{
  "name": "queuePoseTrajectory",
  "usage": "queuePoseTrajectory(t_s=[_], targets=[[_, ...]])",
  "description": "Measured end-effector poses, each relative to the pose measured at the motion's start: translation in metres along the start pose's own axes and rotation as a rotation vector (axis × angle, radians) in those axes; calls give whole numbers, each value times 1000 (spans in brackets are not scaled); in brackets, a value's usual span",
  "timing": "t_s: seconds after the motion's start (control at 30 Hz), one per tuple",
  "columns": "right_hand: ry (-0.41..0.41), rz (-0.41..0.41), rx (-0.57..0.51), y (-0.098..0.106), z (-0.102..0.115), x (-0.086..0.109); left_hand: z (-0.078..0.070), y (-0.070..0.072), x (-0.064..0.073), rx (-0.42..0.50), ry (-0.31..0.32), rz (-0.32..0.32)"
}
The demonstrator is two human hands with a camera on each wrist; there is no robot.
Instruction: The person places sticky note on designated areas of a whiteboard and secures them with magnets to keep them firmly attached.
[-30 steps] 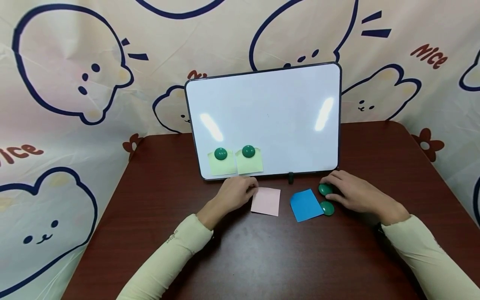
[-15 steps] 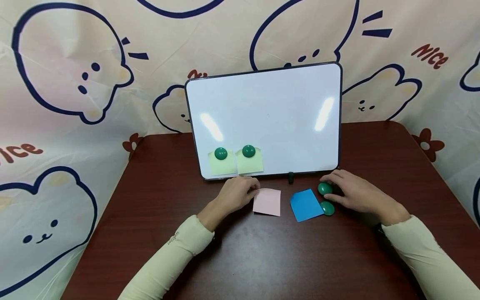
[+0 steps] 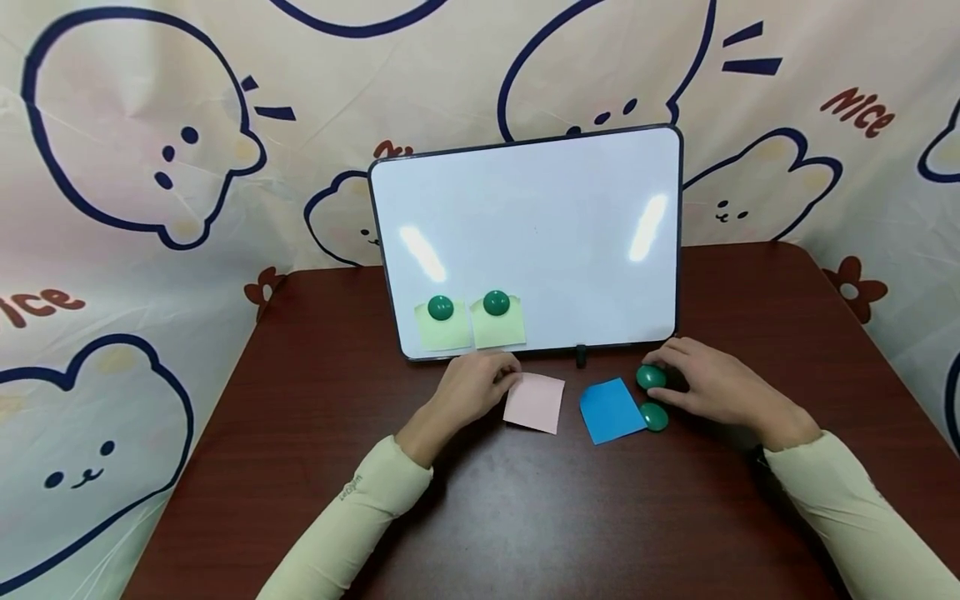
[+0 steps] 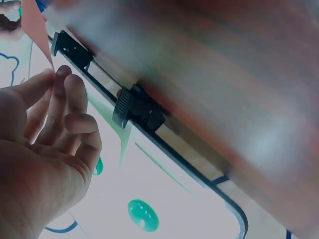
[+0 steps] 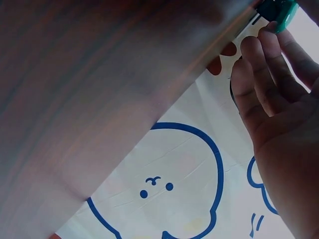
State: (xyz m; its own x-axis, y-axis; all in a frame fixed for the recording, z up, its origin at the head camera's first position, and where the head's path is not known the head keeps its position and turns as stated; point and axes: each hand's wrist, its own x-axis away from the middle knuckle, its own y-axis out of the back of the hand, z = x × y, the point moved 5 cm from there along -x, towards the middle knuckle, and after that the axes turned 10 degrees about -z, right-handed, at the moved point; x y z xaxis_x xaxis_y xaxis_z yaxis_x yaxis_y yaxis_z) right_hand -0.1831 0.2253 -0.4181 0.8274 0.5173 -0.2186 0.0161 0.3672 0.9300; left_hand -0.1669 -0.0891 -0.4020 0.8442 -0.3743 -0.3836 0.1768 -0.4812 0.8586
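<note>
My left hand [image 3: 468,390] pinches the upper left corner of a pink sticky note [image 3: 534,404] between thumb and fingertips, just in front of the whiteboard. In the left wrist view the note [image 4: 35,27] hangs from those fingertips. On the right, my right hand [image 3: 712,383] holds a round green magnet [image 3: 650,377] between thumb and fingers. The right wrist view catches that magnet [image 5: 287,15] at the fingertips, partly cut off by the frame. Between the hands lies a blue sticky note [image 3: 611,411], its lower right corner meeting a second green magnet [image 3: 654,417].
A whiteboard [image 3: 540,225] leans at the back of the dark wood table [image 3: 525,533]. Two pale green notes [image 3: 444,335] are fixed low on its left side under green magnets [image 3: 441,307]. A small black clip [image 3: 581,357] grips its bottom edge. Behind hangs a printed cloth [image 3: 315,75].
The pink note has shifted slightly right and its angle has wavered, with the left fingertips moving a little right. The right hand and its magnet have barely moved.
</note>
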Motion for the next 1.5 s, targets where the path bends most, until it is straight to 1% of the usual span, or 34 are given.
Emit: queuePoseTrajectory(t_s=[0.13,0.23,0.33,0.43,0.47,0.53,0.63,0.7,0.77,0.83,0.93,1.07,1.27,1.5], targets=[[3,2,3,0,0,0,0,5,0,-1,21,-49],[2,2,9,1,1,1,1,9,-1,12,56,-94],[2,2,13,1,1,1,3,15,-2,30,90,-151],[2,1,14,1,1,0,4,20,-2,23,95,-209],[3,-1,14,1,1,0,3,21,-3,10,77,-233],[5,-4,14,0,0,0,-2,22,-2,-32,22,-284],[7,-2,14,0,0,1,-12,23,-1,-92,-75,-365],[8,0,16,1,1,1,-19,22,0,-114,-125,-401],[11,-1,21,2,2,1,-23,20,-2,-110,-142,-412],[17,-10,23,3,3,0,-24,18,-5,-99,-141,-413],[26,-25,23,4,5,0,-22,15,-9,-74,-116,-421],[22,-20,25,4,6,-1,-18,15,-12,-43,-88,-454],[-7,-10,34,6,3,1,-16,16,-17,-28,-95,-465],[16,-29,28,4,4,-2,-10,18,-24,-15,-71,-475]])
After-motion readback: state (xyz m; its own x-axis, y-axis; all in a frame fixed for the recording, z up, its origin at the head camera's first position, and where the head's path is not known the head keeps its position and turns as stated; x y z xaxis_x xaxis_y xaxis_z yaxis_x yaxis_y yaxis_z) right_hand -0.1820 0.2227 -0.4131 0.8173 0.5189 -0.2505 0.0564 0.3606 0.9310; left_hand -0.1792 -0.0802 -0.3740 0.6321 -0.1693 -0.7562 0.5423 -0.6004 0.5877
